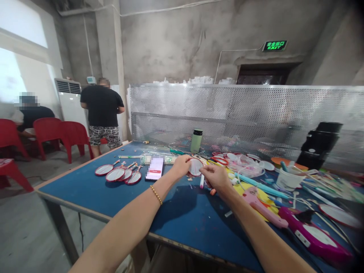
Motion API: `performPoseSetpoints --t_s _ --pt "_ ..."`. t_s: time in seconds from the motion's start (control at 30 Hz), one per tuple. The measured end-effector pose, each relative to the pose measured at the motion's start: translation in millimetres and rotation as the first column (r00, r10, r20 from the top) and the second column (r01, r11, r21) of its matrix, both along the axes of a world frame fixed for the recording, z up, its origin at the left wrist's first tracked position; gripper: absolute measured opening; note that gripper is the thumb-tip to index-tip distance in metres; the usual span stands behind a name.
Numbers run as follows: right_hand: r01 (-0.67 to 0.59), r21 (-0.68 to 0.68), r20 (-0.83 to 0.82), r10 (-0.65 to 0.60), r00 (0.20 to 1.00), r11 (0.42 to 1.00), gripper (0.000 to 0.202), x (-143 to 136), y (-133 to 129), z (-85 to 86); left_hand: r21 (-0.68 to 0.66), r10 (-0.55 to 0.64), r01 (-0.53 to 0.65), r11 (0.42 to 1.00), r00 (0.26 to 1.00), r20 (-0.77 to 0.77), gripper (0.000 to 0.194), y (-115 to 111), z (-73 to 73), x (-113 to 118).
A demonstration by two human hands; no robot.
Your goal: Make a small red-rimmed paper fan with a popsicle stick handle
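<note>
Between my two hands is a small round white fan (195,167) with a red rim; no handle can be made out on it. My left hand (182,166) is closed on its left edge. My right hand (216,176) pinches the lower right edge between thumb and fingers. Just below the right fingers are a white marker with a pink end (201,181) and a small orange piece (213,192). A phone with a lit screen (155,168) lies left of my left hand. Farther left, several similar round fans (115,174) with short handles overlap on the blue table (182,212).
A green bottle (196,140) stands behind my hands. On the right are a pink glue gun (263,206), a purple device (321,235), a white tub (288,179) and cluttered craft pieces. A perforated metal screen (176,108) borders the back. Two people are beyond the table at left.
</note>
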State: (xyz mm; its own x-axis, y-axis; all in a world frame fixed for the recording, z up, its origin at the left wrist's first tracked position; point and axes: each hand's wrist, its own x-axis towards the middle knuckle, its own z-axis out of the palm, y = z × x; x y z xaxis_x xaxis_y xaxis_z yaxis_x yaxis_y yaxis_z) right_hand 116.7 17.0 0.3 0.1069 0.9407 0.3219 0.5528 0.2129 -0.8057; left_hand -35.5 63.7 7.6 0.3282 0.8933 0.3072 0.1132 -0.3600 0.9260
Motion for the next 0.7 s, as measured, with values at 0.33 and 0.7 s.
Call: performPoseSetpoints --t_s 0.33,0.7 --pt "-0.041 0.085 0.19 0.025 0.981 0.996 0.026 -3.3 -2.2 -4.3 -0.031 0.011 -0.01 0.999 0.999 0.049 0.025 6.4 -3.1 -1.4" --pt "0.013 0.293 0.215 -0.08 0.973 0.956 0.027 -2.1 -1.3 -2.9 -0.115 0.058 -0.04 0.993 0.986 0.154 0.031 8.1 -2.2 -2.0"
